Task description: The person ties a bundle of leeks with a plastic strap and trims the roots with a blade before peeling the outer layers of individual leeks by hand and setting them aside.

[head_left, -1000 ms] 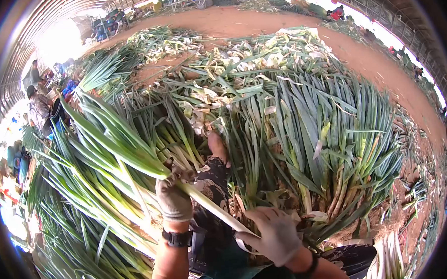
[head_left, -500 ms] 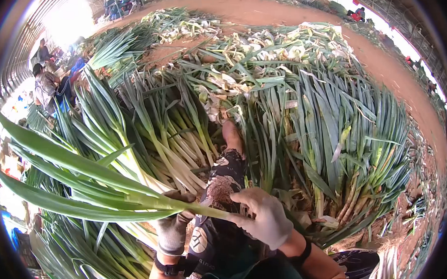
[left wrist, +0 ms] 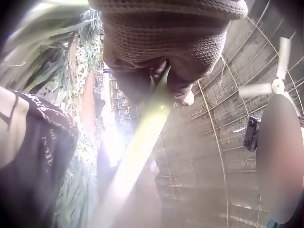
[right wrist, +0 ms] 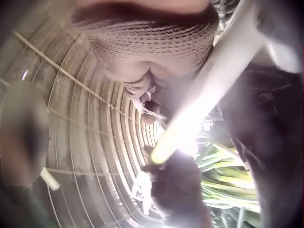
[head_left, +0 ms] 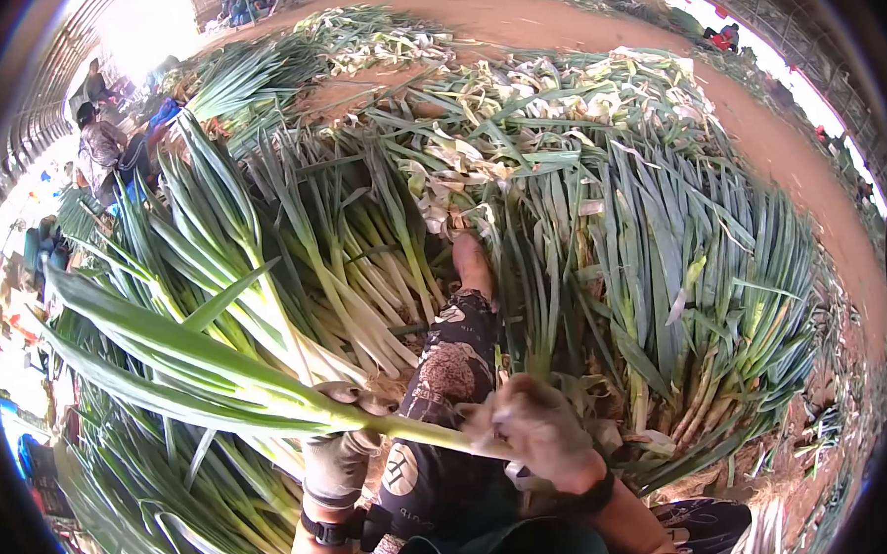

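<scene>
A long green onion [head_left: 431, 434] lies slantwise across the lap, its broad leaves fanning to the left and its pale stalk to the right. My gloved left hand [head_left: 338, 460] grips it where leaves meet stalk; the left wrist view shows that glove [left wrist: 166, 42] curled round the stalk [left wrist: 140, 137]. At the stalk's pale end is my gloved right hand [head_left: 544, 433], blurred by motion. In the right wrist view the right glove's fingers [right wrist: 137, 71] are curled beside the stalk, with a thin whitish shred [right wrist: 145, 99] pinched at their tips.
Piled green onions [head_left: 206, 495] lie to the left, and a dense row of darker ones [head_left: 690, 256] stands to the right. Torn leaves and peelings [head_left: 574, 103] are heaped in front. A bent leg [head_left: 448, 376] lies between the piles. Other people [head_left: 111, 153] sit far left.
The onion's leaves swung down to the left, then rose slightly. My right hand shifted along the pale stalk, its fingers going from loosely spread to curled. The left hand kept its grip.
</scene>
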Motion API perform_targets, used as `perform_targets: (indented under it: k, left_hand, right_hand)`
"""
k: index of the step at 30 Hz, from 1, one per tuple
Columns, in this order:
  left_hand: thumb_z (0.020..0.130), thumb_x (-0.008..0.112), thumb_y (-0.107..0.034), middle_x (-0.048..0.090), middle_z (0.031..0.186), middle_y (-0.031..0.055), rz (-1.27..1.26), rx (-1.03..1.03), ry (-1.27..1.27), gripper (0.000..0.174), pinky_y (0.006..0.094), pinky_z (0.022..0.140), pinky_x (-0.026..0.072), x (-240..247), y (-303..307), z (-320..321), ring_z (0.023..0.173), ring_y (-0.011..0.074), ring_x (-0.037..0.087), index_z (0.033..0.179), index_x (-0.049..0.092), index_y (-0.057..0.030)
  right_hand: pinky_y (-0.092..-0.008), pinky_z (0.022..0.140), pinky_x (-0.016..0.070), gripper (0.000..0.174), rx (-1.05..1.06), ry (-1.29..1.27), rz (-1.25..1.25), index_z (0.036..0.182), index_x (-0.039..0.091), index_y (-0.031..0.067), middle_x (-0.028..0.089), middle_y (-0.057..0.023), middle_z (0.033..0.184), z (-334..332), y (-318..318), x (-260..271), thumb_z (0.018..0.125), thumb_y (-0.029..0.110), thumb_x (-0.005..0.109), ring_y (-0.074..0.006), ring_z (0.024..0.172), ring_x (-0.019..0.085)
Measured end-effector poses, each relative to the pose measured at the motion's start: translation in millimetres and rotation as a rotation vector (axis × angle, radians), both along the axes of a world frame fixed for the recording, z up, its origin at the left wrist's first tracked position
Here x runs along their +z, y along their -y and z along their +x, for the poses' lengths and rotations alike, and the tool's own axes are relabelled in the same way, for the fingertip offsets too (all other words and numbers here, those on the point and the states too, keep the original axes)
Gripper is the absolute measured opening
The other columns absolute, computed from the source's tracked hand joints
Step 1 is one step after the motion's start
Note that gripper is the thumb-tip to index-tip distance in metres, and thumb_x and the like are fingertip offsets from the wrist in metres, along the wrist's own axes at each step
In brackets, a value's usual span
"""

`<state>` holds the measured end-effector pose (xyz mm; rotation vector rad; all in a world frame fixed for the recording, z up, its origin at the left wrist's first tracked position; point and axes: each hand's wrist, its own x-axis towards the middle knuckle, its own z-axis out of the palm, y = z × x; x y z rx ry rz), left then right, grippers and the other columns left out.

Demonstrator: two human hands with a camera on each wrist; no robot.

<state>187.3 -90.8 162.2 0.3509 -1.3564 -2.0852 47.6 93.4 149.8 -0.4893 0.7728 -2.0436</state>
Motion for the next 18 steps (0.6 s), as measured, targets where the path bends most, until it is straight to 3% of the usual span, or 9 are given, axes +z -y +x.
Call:
perform_targets:
  k: [2, 4, 5, 8, 9, 11, 13, 15, 18]
  left_hand:
    - [0.073, 0.082, -0.017, 0.067, 0.090, 0.0043, 0.015, 0.020, -0.028, 0.053, 0.0357, 0.088, 0.0522, 2, 3, 0, 0.093, 0.0222, 0.065, 0.114, 0.050, -0.0082]
    - [0.073, 0.082, -0.016, 0.067, 0.092, 0.0039, 0.030, 0.050, -0.023, 0.054, 0.0351, 0.088, 0.0517, -2, 8, 6, 0.093, 0.0213, 0.065, 0.115, 0.050, -0.0082]
    - [0.073, 0.082, -0.015, 0.066, 0.093, 0.0036, 0.052, 0.055, -0.034, 0.053, 0.0348, 0.088, 0.0516, 1, 9, 8, 0.093, 0.0208, 0.064, 0.115, 0.050, -0.0080]
    - [0.073, 0.082, -0.016, 0.064, 0.094, 0.0031, -0.009, 0.103, -0.026, 0.054, 0.0357, 0.088, 0.0514, 6, 17, 14, 0.093, 0.0195, 0.063, 0.115, 0.050, -0.0080]
    - [0.073, 0.083, -0.016, 0.064, 0.094, 0.0030, -0.019, 0.127, -0.007, 0.054, 0.0362, 0.088, 0.0513, 8, 16, 17, 0.093, 0.0194, 0.063, 0.115, 0.050, -0.0079]
    - [0.072, 0.083, -0.016, 0.062, 0.094, 0.0030, -0.044, 0.176, 0.019, 0.054, 0.0372, 0.089, 0.0510, 14, 14, 18, 0.093, 0.0192, 0.062, 0.115, 0.051, -0.0076]
    - [0.069, 0.086, -0.018, 0.062, 0.094, 0.0033, -0.067, 0.201, 0.082, 0.058, 0.0375, 0.089, 0.0512, 15, 10, 21, 0.093, 0.0202, 0.062, 0.114, 0.051, -0.0064]
    - [0.067, 0.087, -0.018, 0.062, 0.094, 0.0035, -0.109, 0.216, 0.138, 0.060, 0.0370, 0.087, 0.0520, 15, 7, 20, 0.092, 0.0212, 0.063, 0.113, 0.051, -0.0048]
    - [0.069, 0.087, -0.022, 0.067, 0.094, 0.0113, -0.227, 0.243, 0.212, 0.062, 0.0327, 0.078, 0.0549, 15, 5, 21, 0.088, 0.0219, 0.066, 0.114, 0.049, -0.0010]
  right_hand:
    - [-0.0289, 0.065, 0.0495, 0.021, -0.051, 0.287, -0.066, 0.090, 0.059, 0.0120, 0.053, 0.0002, 0.061, -9, -33, -8, 0.094, 0.033, 0.060, -0.0085, 0.051, 0.049]
    - [-0.0270, 0.045, 0.0394, 0.023, -0.185, 0.262, 0.043, 0.089, 0.058, 0.0145, 0.042, 0.0043, 0.053, -20, -72, 0, 0.093, 0.037, 0.060, -0.0060, 0.038, 0.033]
    - [-0.0265, 0.034, 0.0267, 0.024, -0.309, 0.168, 0.119, 0.084, 0.056, 0.0152, 0.042, 0.0054, 0.052, -28, -91, -4, 0.094, 0.037, 0.058, -0.0057, 0.036, 0.031]
    - [-0.0242, 0.033, 0.0223, 0.025, -0.727, 0.225, 0.362, 0.079, 0.049, 0.0139, 0.036, 0.0060, 0.051, -60, -169, -26, 0.095, 0.032, 0.057, -0.0045, 0.037, 0.030]
    - [-0.0239, 0.034, 0.0290, 0.020, -0.915, 0.019, 0.782, 0.086, 0.059, 0.0116, 0.043, 0.0043, 0.054, -65, -185, -30, 0.093, 0.030, 0.061, -0.0069, 0.039, 0.037]
    - [-0.0251, 0.041, 0.0432, 0.016, -0.853, -0.695, 1.329, 0.093, 0.067, 0.0092, 0.058, -0.0003, 0.064, -63, -195, -45, 0.086, 0.022, 0.070, -0.0121, 0.050, 0.055]
    - [-0.0283, 0.055, 0.0533, 0.021, -0.799, -1.051, 1.143, 0.094, 0.070, 0.0062, 0.067, -0.0053, 0.083, -27, -142, -9, 0.077, 0.016, 0.078, -0.0157, 0.069, 0.066]
    - [-0.0309, 0.064, 0.0558, 0.028, -0.538, -0.912, 0.904, 0.094, 0.069, 0.0047, 0.068, -0.0090, 0.093, -2, -100, 5, 0.070, 0.013, 0.082, -0.0173, 0.080, 0.069]
    - [-0.0345, 0.065, 0.0548, 0.032, -0.460, -1.381, 0.720, 0.097, 0.068, 0.0067, 0.067, -0.0111, 0.092, 17, -40, 26, 0.070, 0.019, 0.081, -0.0240, 0.076, 0.068]
